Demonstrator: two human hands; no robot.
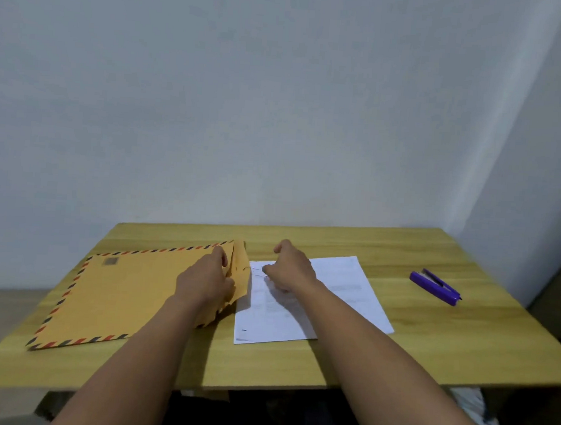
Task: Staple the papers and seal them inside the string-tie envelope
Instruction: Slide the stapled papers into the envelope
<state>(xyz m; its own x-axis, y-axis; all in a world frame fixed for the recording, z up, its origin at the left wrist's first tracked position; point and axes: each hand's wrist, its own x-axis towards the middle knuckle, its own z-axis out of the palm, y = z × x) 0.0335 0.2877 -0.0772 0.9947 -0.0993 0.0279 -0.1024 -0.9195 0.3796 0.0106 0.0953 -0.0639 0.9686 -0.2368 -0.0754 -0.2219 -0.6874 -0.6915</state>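
A wooden table (295, 362) stands against a pale wall, its near edge partly crossed by both forearms reaching in from below. On its left half lies the string-tie envelope (117, 297), a large orange sheet with a red and dark striped border, its long side running from the near left corner toward the middle of the far edge. The envelope's flap (240, 272) at its right end is lifted and creased. The papers (326, 301) lie just right of the flap, near the table's middle, flat and white with faint print; how many sheets there are cannot be told. A purple stapler (436, 286) rests well apart toward the far right corner.

The left hand (206, 282) sits on the envelope's right end, knuckles up, fingers curled onto the flap's edge and gripping it. The right hand (290, 267) hovers above the top left corner of the papers, thumb raised, fingertips pinched together on a thin dark string (254, 269) that runs from the flap. The string is fine and blurred, so its far end and any tie button are hard to make out. The left fingertips are hidden behind the flap.
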